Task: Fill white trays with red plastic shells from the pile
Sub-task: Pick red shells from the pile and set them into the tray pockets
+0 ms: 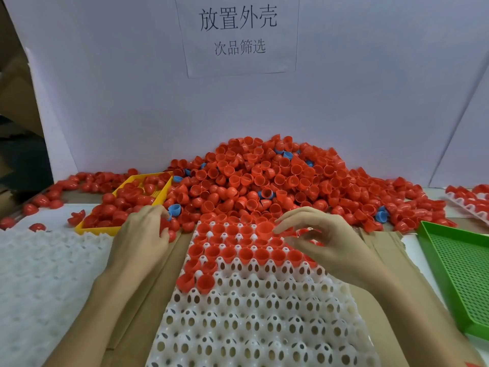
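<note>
Both hands work at the far edge of the white perforated plastic tray (246, 313), seen from the head camera. At about 9 o'clock of the frame's centre, the left hand (140, 234) lies palm down with its fingers curled into loose red plastic half-shells (172, 229) at the tray's far-left corner; it looks to be gathering several of them, though how firmly it grips cannot be told. Just beyond its fingertips sits a blue plastic half-shell (174, 209). At about 3 o'clock, the right hand (325, 237) hovers over the tray's filled rows with fingers spread and loosely bent; its index finger touches the rim of a red cup-shaped shell (264, 229) standing mouth-up in the far row, and it grips nothing that can be seen.

Roughly the tray's far third holds red shells seated mouth-up in its sockets, with two more at the left edge toward 7 o'clock of the filled rows (238, 250); the near sockets show bare holes. At 12 o'clock rises the large pile of red shells (277, 178), dotted with a few blue ones, against a white board with a printed paper sign (238, 33). At 10 o'clock a yellow plastic basket (111, 230) holds more red shells. At 4 o'clock lies a green perforated tray (460, 274). Another white tray (39, 274) lies at 8 o'clock.
</note>
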Tool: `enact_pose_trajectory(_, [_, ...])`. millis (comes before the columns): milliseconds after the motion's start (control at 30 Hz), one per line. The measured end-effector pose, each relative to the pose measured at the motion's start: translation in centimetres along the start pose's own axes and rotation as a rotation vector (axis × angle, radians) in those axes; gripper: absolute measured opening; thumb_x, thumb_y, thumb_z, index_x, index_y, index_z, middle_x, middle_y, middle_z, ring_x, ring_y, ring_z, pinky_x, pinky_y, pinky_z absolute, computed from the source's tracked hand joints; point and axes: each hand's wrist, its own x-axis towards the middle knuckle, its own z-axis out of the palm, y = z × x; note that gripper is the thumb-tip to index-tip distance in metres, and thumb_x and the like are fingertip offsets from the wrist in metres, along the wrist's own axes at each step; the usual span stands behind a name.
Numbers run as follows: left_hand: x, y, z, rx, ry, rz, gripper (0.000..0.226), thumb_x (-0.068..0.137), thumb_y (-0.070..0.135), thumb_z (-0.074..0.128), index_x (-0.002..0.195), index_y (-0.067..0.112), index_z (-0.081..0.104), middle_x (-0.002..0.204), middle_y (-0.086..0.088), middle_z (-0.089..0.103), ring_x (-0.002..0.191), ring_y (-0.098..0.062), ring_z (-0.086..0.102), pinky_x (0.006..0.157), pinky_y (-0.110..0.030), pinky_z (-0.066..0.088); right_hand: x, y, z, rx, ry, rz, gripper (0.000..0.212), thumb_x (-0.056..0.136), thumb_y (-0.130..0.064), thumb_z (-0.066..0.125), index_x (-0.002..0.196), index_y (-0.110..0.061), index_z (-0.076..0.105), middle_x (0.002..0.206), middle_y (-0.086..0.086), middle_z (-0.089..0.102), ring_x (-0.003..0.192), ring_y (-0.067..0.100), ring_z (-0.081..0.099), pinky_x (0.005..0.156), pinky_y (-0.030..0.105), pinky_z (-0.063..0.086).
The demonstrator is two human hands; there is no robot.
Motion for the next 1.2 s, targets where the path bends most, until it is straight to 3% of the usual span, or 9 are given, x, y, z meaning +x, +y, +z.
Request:
enact_pose_trajectory(67, [-0.2, 0.7, -0.1, -0.033, 0.016, 0.050, 0.027, 0.094, 0.008, 0.065, 0.119, 0.015, 0.067, 0.125, -0.003, 0.063, 0.115, -0.026, 0.058, 0.090, -0.037, 0.050, 0.0, 0.0, 0.1, -0.004, 0.006, 0.007, 0.031, 0.095, -0.008, 0.071, 0.107, -0.036, 0.078, 0.122, -0.014, 0.070, 0.112, 0.017, 0.067, 0.086, 0.036, 0.060])
enact_pose_trajectory(200, [-1.5, 4.5, -1.7, -0.488, 0.150, 0.390, 0.019, 0.094, 0.011, 0.069, 0.109, 0.022, 0.074, 0.109, 0.016, 0.069, 0.104, -0.006, 0.065, 0.091, -0.017, 0.050, 0.0, -0.2, 0.8, 0.006, -0.011, 0.009, 0.030, 0.096, -0.006, 0.070, 0.107, -0.033, 0.078, 0.123, -0.016, 0.071, 0.112, 0.015, 0.068, 0.086, 0.036, 0.060])
enact_pose_trajectory(367, [-3.8, 8.2, -1.8, -0.784, -0.158, 0.621, 0.024, 0.098, 0.019, 0.067, 0.116, 0.033, 0.074, 0.110, 0.015, 0.072, 0.102, -0.014, 0.071, 0.086, -0.023, 0.056, 0.1, -0.6, 2.1, 0.078, -0.056, -0.005, 0.028, 0.096, -0.003, 0.069, 0.109, -0.026, 0.079, 0.122, -0.011, 0.072, 0.115, 0.016, 0.068, 0.090, 0.034, 0.059])
enact_pose_trajectory(600, [-3.1, 7.1, -1.0, -0.819, -0.250, 0.507, 0.033, 0.096, 0.012, 0.069, 0.115, 0.038, 0.067, 0.110, 0.013, 0.073, 0.111, -0.012, 0.068, 0.096, -0.023, 0.052, 0.1, -0.9, 2.8, 0.114, -0.056, -0.018, 0.024, 0.098, -0.007, 0.068, 0.110, -0.026, 0.076, 0.122, -0.010, 0.072, 0.116, 0.019, 0.068, 0.091, 0.038, 0.058])
enact_pose_trajectory(800, [-2.8, 6.8, -1.0, -0.906, -0.406, 0.480, 0.033, 0.092, 0.018, 0.074, 0.120, 0.035, 0.069, 0.115, 0.007, 0.072, 0.107, -0.016, 0.071, 0.091, -0.024, 0.057, 0.1, -0.9, 3.0, 0.185, -0.041, 0.018, 0.022, 0.097, -0.005, 0.069, 0.113, -0.021, 0.070, 0.119, -0.005, 0.071, 0.112, 0.021, 0.069, 0.094, 0.042, 0.058])
enact_pose_trajectory(867, [-2.9, 6.9, -0.8, -0.924, -0.396, 0.458, 0.033, 0.088, 0.021, 0.077, 0.117, 0.035, 0.071, 0.110, 0.005, 0.072, 0.104, -0.018, 0.072, 0.090, -0.025, 0.057, 0.1, -0.9, 3.2, 0.239, -0.021, 0.042, 0.024, 0.097, -0.005, 0.069, 0.117, -0.017, 0.064, 0.121, -0.004, 0.072, 0.114, 0.019, 0.069, 0.095, 0.037, 0.057])
enact_pose_trajectory(1000, [-3.2, 7.2, -1.1, -0.922, -0.371, 0.451, 0.030, 0.086, 0.014, 0.080, 0.105, 0.037, 0.078, 0.101, 0.006, 0.074, 0.097, -0.019, 0.073, 0.086, -0.023, 0.057, 0.0, -1.2, 3.8, 0.252, -0.027, 0.055, 0.038, 0.098, -0.010, 0.069, 0.131, -0.025, 0.057, 0.125, -0.008, 0.072, 0.109, 0.011, 0.071, 0.082, 0.021, 0.055])
enact_pose_trajectory(1100, [-2.6, 5.7, -2.2, -0.735, -0.385, 0.438, 0.030, 0.083, 0.015, 0.082, 0.098, 0.041, 0.079, 0.095, 0.015, 0.073, 0.092, -0.009, 0.071, 0.083, -0.018, 0.056, 0.1, -1.2, 3.1, 0.179, -0.022, 0.044, 0.042, 0.099, -0.015, 0.068, 0.137, -0.029, 0.054, 0.124, -0.011, 0.073, 0.110, 0.014, 0.071, 0.086, 0.029, 0.059])
enact_pose_trajectory(1200, [-2.3, 4.4, -3.0, -0.460, -0.365, 0.422, 0.030, 0.080, 0.016, 0.085, 0.088, 0.044, 0.078, 0.090, 0.023, 0.069, 0.089, 0.001, 0.066, 0.076, -0.013, 0.053, 0.2, -0.8, 1.5, 0.142, 0.109, 0.056, 0.034, 0.101, -0.014, 0.063, 0.132, -0.026, 0.058, 0.116, -0.009, 0.075, 0.105, 0.014, 0.073, 0.088, 0.033, 0.061])
